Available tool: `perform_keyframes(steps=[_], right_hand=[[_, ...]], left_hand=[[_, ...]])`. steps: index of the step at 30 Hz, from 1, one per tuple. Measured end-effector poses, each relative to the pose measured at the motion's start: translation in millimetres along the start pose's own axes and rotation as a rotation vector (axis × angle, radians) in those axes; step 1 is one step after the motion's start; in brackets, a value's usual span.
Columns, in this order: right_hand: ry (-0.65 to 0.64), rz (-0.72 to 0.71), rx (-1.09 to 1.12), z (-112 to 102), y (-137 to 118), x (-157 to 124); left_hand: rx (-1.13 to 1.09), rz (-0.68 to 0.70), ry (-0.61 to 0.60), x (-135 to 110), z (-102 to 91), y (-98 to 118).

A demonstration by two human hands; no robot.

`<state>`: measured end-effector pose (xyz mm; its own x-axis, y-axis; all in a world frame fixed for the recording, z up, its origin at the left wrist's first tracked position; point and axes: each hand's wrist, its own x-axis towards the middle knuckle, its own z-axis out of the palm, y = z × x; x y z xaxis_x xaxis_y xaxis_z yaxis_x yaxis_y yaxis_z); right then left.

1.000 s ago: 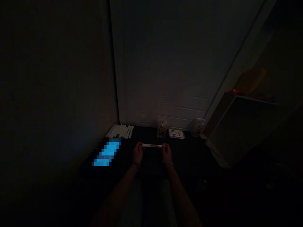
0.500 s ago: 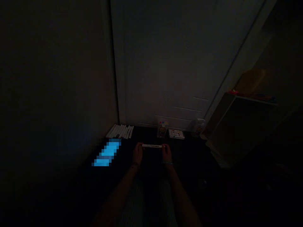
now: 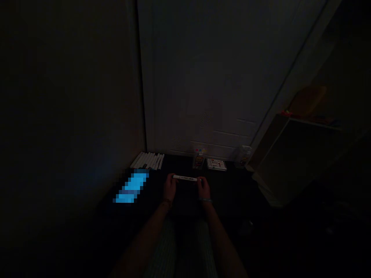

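Observation:
In the dim head view, a white marker (image 3: 185,178) with dark print lies crosswise between my two hands. My left hand (image 3: 169,187) is closed on its left end, and my right hand (image 3: 204,188) pinches its right end. Both hands are above the dark tabletop (image 3: 185,200). A row of several white markers (image 3: 149,160) lies at the back left. Beyond my right hand, a flat pack with coloured marks (image 3: 216,165) lies beside a clear container with coloured tops (image 3: 199,159). The fingertips are too dark to make out fully.
A bright blue, pixelated screen (image 3: 132,187) lies left of my hands. At the back right stands a clear bottle (image 3: 243,156). A pale panel (image 3: 197,77) rises behind the table, and a box-like cabinet (image 3: 301,154) with things on top stands to the right.
The marker has tilted slightly, its left end now a little higher than its right. Both hands keep hold of its ends, and the rest looks the same.

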<state>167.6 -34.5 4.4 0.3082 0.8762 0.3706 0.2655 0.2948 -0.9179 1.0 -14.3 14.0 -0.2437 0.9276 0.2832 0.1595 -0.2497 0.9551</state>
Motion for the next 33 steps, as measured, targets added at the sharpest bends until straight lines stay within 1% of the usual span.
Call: perform_keyframes(steps=[5, 11, 14, 16, 24, 30, 33], right_hand=[[0.010, 0.004, 0.034, -0.6, -2.7, 1.4], [0.014, 0.009, 0.041, 0.0, -0.4, 2.1], [0.008, 0.011, 0.050, 0.0, -0.7, 1.9], [0.007, 0.009, 0.051, -0.2, -0.9, 1.7], [0.034, 0.012, 0.027, 1.0, 2.9, 2.6], [0.024, 0.017, 0.030, 1.4, 6.2, 2.5], [0.027, 0.025, 0.030, 1.0, 4.8, 2.5]], left_hand=[[-0.061, -0.056, -0.015, 0.0, 0.2, -5.9], [-0.037, -0.030, 0.001, 1.8, 1.8, -9.6], [-0.003, -0.010, -0.017, 2.6, 1.5, -10.3], [0.007, 0.003, -0.033, 2.5, 0.9, -10.6], [0.019, -0.001, -0.036, 2.0, -0.8, -8.4], [0.005, -0.048, -0.025, 1.8, -0.5, -6.9], [0.009, -0.044, -0.033, 2.1, -0.8, -5.1]])
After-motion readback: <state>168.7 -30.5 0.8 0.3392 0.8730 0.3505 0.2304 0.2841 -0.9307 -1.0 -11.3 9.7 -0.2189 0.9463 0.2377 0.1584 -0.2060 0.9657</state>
